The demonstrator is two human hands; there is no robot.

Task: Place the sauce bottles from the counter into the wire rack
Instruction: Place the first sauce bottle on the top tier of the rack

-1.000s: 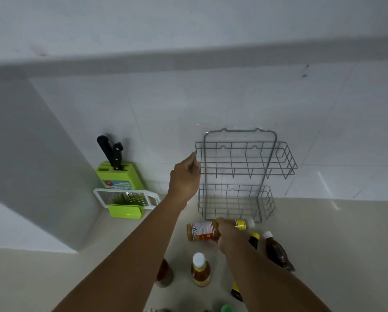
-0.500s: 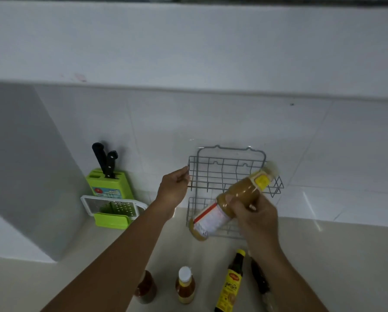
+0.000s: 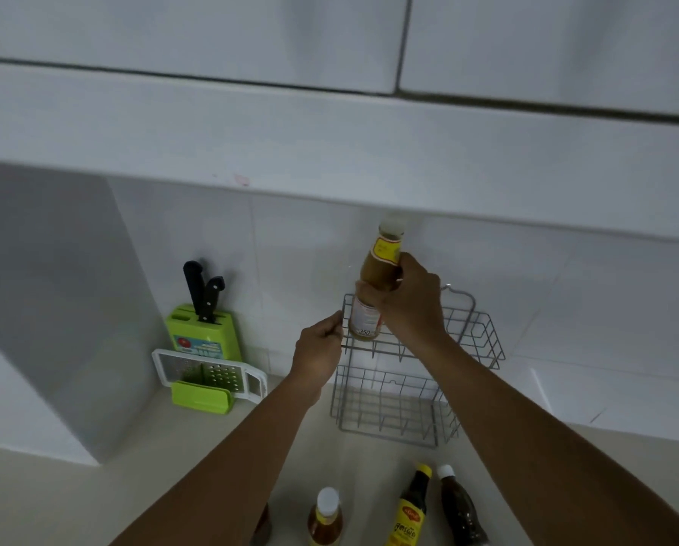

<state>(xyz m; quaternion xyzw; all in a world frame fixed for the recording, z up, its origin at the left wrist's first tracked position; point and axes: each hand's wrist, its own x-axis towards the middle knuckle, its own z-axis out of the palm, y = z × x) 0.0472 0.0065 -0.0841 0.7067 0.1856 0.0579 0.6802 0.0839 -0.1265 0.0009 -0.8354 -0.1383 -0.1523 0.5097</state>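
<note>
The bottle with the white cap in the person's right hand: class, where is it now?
In the head view, the bottle is upright in the right hand, centre frame, at the upper left corner of the wire rack, which the left hand grips.

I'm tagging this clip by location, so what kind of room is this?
Most likely a home kitchen: a green knife block and a grater stand on the counter against a white tiled wall, with sauce bottles nearby.

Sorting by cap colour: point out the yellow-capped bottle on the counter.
The dark bottle with a yellow label, between the two white-capped bottles; it alone has a yellow cap.
</note>
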